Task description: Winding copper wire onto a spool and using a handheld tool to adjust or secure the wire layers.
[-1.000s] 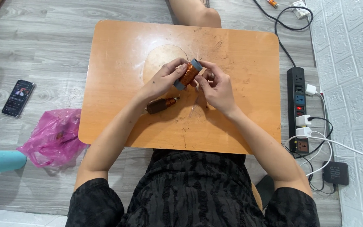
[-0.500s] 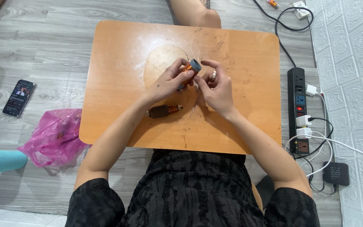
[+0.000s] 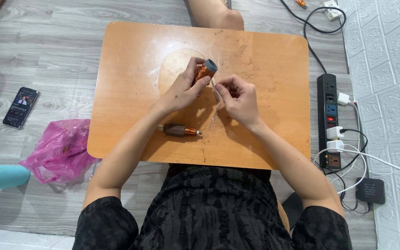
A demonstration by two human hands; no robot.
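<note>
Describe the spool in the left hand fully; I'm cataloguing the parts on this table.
The spool is a short cylinder wound with shiny copper-coloured wire, capped by a grey round end that faces up and right. It is tilted and held above the wooden table, gripped by the left hand. The right hand pinches something thin just beside it.
</note>
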